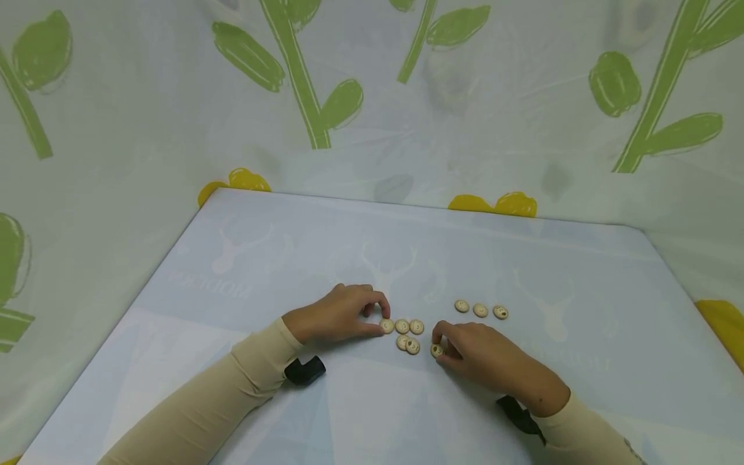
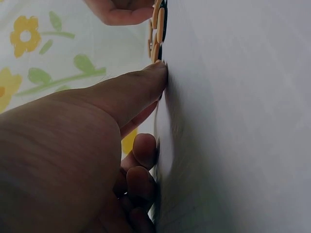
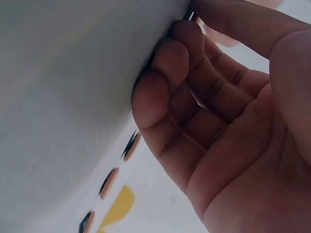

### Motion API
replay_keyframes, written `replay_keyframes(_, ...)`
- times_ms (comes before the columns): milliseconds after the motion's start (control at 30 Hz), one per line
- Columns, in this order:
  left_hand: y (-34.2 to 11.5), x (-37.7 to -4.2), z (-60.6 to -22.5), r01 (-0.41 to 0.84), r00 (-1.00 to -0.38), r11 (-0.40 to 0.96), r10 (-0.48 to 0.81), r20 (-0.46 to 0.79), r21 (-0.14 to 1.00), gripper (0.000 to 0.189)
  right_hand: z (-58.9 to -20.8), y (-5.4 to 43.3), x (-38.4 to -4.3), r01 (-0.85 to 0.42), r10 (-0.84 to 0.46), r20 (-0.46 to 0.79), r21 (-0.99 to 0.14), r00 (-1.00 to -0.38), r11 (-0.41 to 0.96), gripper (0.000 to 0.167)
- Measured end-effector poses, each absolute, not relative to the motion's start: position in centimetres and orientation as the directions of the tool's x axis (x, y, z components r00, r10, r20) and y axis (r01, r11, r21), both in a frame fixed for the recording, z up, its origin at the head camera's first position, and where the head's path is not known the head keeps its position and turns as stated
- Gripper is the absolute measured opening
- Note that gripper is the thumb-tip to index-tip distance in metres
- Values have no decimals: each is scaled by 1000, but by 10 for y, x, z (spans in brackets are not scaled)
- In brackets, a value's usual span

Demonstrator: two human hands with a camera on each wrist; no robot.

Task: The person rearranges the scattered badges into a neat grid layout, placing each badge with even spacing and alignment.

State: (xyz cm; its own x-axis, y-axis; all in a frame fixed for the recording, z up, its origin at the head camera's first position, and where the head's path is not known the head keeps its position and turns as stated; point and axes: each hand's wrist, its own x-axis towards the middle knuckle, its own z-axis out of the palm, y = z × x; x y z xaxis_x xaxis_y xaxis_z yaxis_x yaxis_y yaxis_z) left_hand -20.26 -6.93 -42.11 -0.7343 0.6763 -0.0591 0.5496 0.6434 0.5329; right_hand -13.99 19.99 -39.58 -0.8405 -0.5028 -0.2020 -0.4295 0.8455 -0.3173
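My left hand pinches a small round wooden disc between thumb and index finger, flat on the table. This disc touches the left end of a short row of two similar discs. Just below, one dark-marked disc partly overlaps another disc. To their right, my right hand pinches a disc with a dark mark, at table level. The left wrist view shows the discs edge-on beyond my left thumb. My right fingers curl close to the table in the right wrist view.
Three more discs lie in a spaced row behind my right hand, the rightmost with a dark mark. A pale blue-white cloth with faint deer prints covers the table. Leaf-patterned curtains hang at the back and sides.
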Motion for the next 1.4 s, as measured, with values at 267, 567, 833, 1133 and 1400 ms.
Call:
replay_keyframes(267,-69,-203,-423,561,-725,636,686,-55,529,19,-394,205,-143,-354,-429,-235,-304,-872,885,17)
replay_keyframes(567,-70,-203,-423,569,-726,635,686,-44,523,18,-394,213,-150,-358,-442,-212,-339,-872,870,17)
replay_keyframes(833,-70,-204,-423,569,-724,627,688,-37,531,18,-393,219,-154,-362,-442,-184,-348,-878,865,17)
replay_keyframes(1133,-70,-205,-425,570,-729,633,683,-32,524,18,-394,228,-157,-400,-464,-138,-334,-875,854,16)
replay_keyframes(1400,-69,-204,-423,559,-730,639,682,-53,528,18,-394,229,-160,-339,-430,-179,-384,-885,859,16)
